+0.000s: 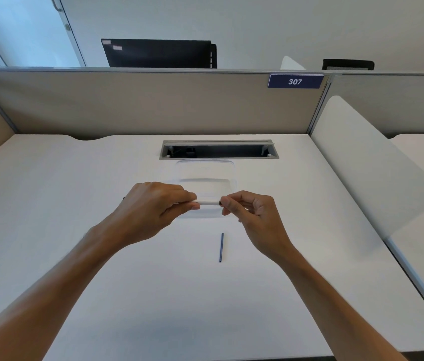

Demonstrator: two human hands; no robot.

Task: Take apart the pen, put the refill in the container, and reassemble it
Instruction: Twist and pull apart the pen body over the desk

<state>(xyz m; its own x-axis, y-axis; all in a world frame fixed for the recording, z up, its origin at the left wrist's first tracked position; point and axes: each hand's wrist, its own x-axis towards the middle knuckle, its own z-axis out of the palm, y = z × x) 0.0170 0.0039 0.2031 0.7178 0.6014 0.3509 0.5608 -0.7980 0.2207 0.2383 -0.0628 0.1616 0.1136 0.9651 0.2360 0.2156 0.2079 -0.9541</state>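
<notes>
Holding the pen (209, 203) level between both hands, the person has it above the counter (75, 230) and in front of the clear container (205, 173); the left hand (153, 204) wraps the left part of the white barrel, its fingers (187, 198) clenched around it, with a dark end just showing past the knuckles on the far left; the right hand (247, 209) pinches the dark right end between thumb and forefinger, the other fingers curled loosely and grasping nothing. Only a short stretch of white barrel shows between the two sets of fingertips. The refill (221, 247), a thin dark blue rod, lies alone on the counter below and slightly to the right of the fingertips, nearer the person, apart from both hands and not yet in the container.

The barrel looks light, stiff and smooth, so it may turn or slip under a loose hold; a firm wrap on the body with a pinch at the end piece seems the sensible purchase for twisting or pulling. The refill is likely very light and slender, apt to roll or bend; it probably wants a fingertip pinch near its middle, lifted gently. The container appears thin and clear, easily nudged; whether it has a lid on cannot be told.
</notes>
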